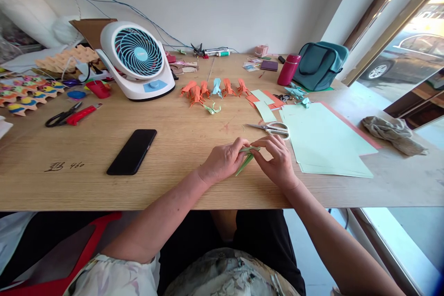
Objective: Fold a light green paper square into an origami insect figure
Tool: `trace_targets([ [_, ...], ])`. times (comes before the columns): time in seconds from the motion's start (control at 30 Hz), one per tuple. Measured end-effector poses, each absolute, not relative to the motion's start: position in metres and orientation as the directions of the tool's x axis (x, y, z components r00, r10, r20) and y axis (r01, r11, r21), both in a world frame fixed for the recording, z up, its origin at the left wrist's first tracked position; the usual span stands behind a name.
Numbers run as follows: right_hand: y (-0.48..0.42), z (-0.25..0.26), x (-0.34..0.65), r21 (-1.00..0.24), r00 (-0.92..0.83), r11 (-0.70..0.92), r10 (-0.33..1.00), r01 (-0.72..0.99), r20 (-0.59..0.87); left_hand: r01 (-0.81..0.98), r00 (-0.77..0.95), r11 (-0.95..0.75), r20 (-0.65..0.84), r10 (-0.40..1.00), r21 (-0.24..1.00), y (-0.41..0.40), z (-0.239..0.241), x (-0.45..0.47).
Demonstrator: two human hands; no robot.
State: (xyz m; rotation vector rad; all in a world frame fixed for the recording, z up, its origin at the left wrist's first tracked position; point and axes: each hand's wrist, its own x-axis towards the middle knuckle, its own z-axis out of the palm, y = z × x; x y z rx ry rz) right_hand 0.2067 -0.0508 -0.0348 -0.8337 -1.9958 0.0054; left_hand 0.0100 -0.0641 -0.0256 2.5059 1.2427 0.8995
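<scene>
Between my two hands is a piece of folded light-green paper [245, 163], with a narrow pointed end hanging down toward me. My left hand [226, 159] pinches its left side, and my right hand [276, 159] grips the right side between thumb and fingertips. Fingers cover much of the fold. Just beyond my right hand lie scissors [277, 128] with white handles. To the right rests a stack of pale green paper sheets [326, 138]. Farther back stand several orange folded paper figures [196, 93], a light-blue one [216, 88] and a pale green one [212, 108].
A black phone [132, 152] lies left of my hands. Behind it are a white fan [138, 60], a red utility knife [83, 114] and black scissors [62, 114]. A red bottle [288, 70], a teal bag [321, 65] and a grey cloth [394, 135] are on the right.
</scene>
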Motion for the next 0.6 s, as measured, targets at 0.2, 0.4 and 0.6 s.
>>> trace_targets([
  [0.2,-0.053,-0.032,0.206,-0.429,-0.337,0.772,0.605,0.468,0.722,0.629,0.497,-0.721,0.563,0.660,0.291,-0.062,-0.025,0.004],
  [0.4,-0.055,-0.026,0.208,-0.566,-0.213,0.756,0.643,0.329,0.736,0.550,0.390,-0.778,0.730,0.561,0.303,-0.058,-0.018,-0.003],
  [0.6,-0.056,-0.028,0.210,-0.673,-0.164,0.689,0.722,0.271,0.673,0.555,0.308,-0.798,0.833,0.459,0.235,-0.057,-0.011,-0.006],
])
